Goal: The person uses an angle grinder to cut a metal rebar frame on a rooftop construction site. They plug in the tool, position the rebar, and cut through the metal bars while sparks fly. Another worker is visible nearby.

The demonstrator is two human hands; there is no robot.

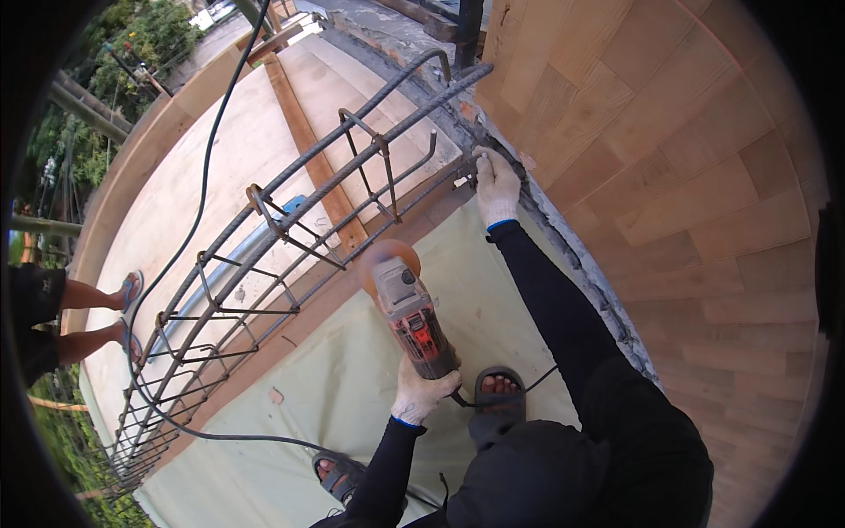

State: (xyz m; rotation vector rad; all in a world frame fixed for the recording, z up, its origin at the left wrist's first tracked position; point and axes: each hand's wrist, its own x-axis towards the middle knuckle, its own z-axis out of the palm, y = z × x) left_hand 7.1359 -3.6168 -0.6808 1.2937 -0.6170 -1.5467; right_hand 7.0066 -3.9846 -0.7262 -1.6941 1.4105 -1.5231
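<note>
My left hand [424, 387], in a white knit glove, is wrapped round the rear body of a red and grey angle grinder [414, 321]. The grinder's orange-brown disc [387, 262] looks blurred and sits near the lower bars of a rebar cage [264, 238], apart from them as far as I can tell. My right hand [497, 187], gloved too, reaches up to the rough concrete edge [563, 231] beside the cage's end. Its fingers are closed there at a lower bar's end; what they grip is hidden.
A black cord [207, 167] loops across the cage and boards. Pale sheeting [326, 387] lies under my sandalled feet. Another person's legs [92, 326] stand on plywood [238, 132] at left. A wood-patterned wall [678, 202] rises at right. A brown plank [308, 145] crosses the plywood.
</note>
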